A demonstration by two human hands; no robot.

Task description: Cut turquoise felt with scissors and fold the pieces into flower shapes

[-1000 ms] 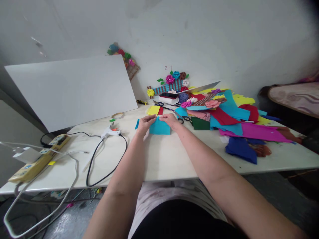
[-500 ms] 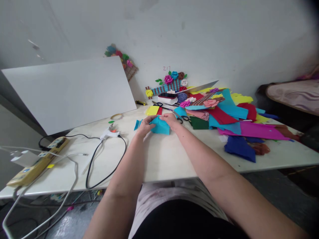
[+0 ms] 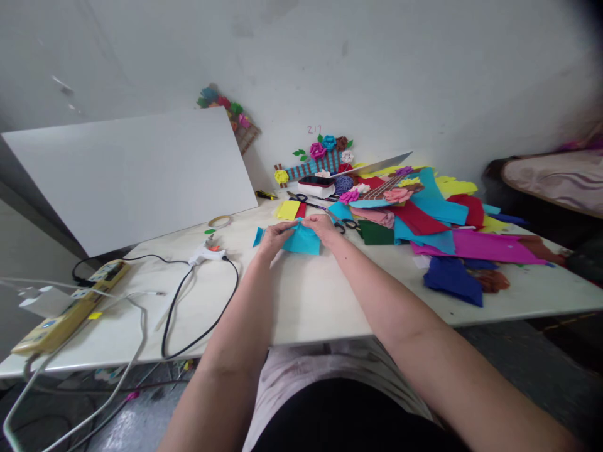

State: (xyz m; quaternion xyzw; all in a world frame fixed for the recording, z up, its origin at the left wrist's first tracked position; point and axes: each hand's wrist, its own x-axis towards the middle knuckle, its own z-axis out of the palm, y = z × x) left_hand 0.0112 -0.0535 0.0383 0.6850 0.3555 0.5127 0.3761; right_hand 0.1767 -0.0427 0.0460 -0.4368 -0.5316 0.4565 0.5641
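Observation:
Both hands meet over a turquoise felt piece (image 3: 302,241) lying on the white table (image 3: 301,295). My left hand (image 3: 274,236) pinches its upper left edge with closed fingers. My right hand (image 3: 323,226) pinches the upper right edge. The piece is creased and partly lifted at the top. A small turquoise scrap (image 3: 258,236) lies just left of my left hand.
A heap of coloured felt sheets (image 3: 438,226) covers the table's right side. Scissors (image 3: 346,225) lie beyond my right hand. A glue gun (image 3: 207,252) with a black cord, a tape roll (image 3: 220,221) and a yellow power strip (image 3: 66,311) are on the left. A white board (image 3: 132,176) leans on the wall.
The flat turquoise piece has been gathered and creased between my hands, which have drawn slightly closer together at its top edge.

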